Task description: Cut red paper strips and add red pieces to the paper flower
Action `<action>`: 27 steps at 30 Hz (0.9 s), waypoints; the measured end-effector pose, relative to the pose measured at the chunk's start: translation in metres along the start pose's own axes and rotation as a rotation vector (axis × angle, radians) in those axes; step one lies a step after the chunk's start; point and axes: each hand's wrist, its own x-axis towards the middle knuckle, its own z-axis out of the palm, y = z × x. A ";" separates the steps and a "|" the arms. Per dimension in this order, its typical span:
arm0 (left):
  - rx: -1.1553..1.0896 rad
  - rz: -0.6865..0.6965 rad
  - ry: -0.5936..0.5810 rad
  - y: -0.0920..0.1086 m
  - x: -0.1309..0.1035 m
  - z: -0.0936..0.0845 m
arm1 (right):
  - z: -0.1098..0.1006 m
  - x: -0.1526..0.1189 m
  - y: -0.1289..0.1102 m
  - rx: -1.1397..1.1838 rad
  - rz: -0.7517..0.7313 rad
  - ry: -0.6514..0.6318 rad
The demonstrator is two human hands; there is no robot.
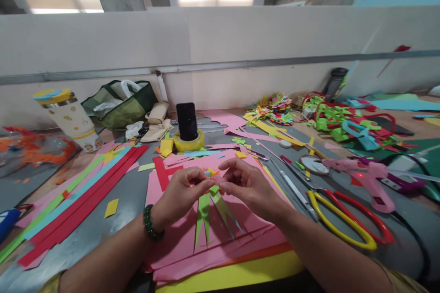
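Both hands meet over a stack of pink paper sheets (172, 242). Between them is a small paper bow (203, 213) with green forked tails hanging down and bits of blue, orange and pink at its top. My left hand (184, 187) pinches the bow's left side between thumb and index finger; a dark green bead bracelet (150, 223) circles that wrist. On the other side, my right hand (245, 187) has its thumb and fingers closed at the bow's right edge. The fingers partly hide the bow's top. A red paper strip (161, 173) lies just beyond my left hand.
Scissors (338, 219) with yellow and red handles and a pink glue gun (369, 178) lie at right. A phone (187, 122) leans upright on a yellow tape roll (189, 141). Red strips (85, 201) spread at left, near a tumbler (70, 119). Paper scraps cover the back.
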 end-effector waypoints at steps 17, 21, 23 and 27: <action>-0.346 -0.196 -0.090 -0.001 0.002 0.001 | 0.001 0.002 -0.002 0.060 0.032 0.057; -0.426 -0.190 -0.145 0.000 0.002 -0.005 | -0.004 0.001 -0.002 -0.001 -0.081 0.019; -0.481 -0.216 -0.228 0.000 0.001 -0.008 | -0.006 0.001 -0.001 -0.100 -0.208 -0.030; -0.505 -0.338 -0.343 -0.002 -0.001 -0.010 | -0.005 0.000 0.005 -0.276 -0.413 -0.119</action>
